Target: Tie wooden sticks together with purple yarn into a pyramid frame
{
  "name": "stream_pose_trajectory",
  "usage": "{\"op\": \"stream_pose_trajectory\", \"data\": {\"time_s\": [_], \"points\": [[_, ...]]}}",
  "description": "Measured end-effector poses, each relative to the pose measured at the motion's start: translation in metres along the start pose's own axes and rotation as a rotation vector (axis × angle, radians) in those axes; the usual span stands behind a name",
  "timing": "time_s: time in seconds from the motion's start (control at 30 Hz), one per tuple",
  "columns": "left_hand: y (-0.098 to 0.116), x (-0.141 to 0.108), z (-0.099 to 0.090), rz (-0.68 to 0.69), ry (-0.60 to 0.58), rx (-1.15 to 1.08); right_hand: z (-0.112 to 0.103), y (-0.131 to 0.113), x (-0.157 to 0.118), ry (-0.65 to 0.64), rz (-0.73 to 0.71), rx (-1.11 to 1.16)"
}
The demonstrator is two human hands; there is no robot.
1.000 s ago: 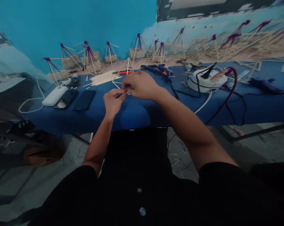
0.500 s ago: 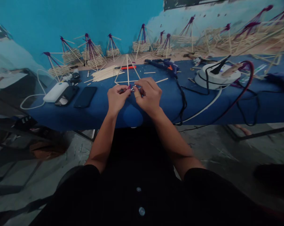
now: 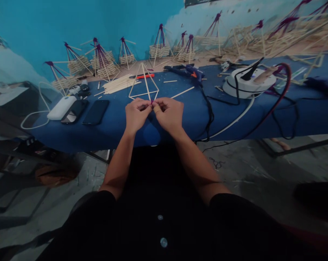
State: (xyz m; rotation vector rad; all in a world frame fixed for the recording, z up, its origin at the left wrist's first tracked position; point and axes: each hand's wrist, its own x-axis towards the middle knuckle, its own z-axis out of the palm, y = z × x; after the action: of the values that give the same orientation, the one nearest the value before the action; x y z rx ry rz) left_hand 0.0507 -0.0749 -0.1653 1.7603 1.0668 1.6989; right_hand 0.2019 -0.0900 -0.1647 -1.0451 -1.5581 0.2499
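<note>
A small frame of thin wooden sticks [image 3: 143, 82] stands on the blue table [image 3: 109, 134], shaped like a pyramid. My left hand [image 3: 135, 116] and my right hand [image 3: 168, 115] meet at its near corner, fingertips pinched together on the sticks there. A bit of purple thread shows between the fingertips. A loose stick [image 3: 182, 92] lies just right of the frame. A bundle of loose sticks [image 3: 119, 85] lies behind and to the left.
Two dark phones [image 3: 96, 112] and a white power bank [image 3: 61, 107] lie at the left. A blue glue gun [image 3: 189, 70] and a white cable reel [image 3: 248, 84] with trailing cords sit at the right. Several finished stick models [image 3: 104, 65] line the back wall.
My right hand has drawn back from over the table to meet my left hand at the frame's near corner. The stick frame, hidden by the hand before, now shows in full.
</note>
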Motion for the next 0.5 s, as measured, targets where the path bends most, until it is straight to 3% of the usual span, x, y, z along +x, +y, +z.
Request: {"op": "stream_pose_trajectory", "data": {"time_s": [0.17,0.33,0.5], "points": [[-0.003,0.002,-0.006,-0.051,-0.038,0.015,-0.009,0.000,-0.003,0.027,-0.159,-0.020],[-0.005,0.003,-0.009,-0.063,-0.065,-0.033,-0.018,0.003,0.004,-0.155,-0.292,-0.020],[-0.008,0.001,-0.010,-0.008,-0.072,0.028,-0.025,-0.001,0.013,-0.299,-0.270,-0.005]]}}
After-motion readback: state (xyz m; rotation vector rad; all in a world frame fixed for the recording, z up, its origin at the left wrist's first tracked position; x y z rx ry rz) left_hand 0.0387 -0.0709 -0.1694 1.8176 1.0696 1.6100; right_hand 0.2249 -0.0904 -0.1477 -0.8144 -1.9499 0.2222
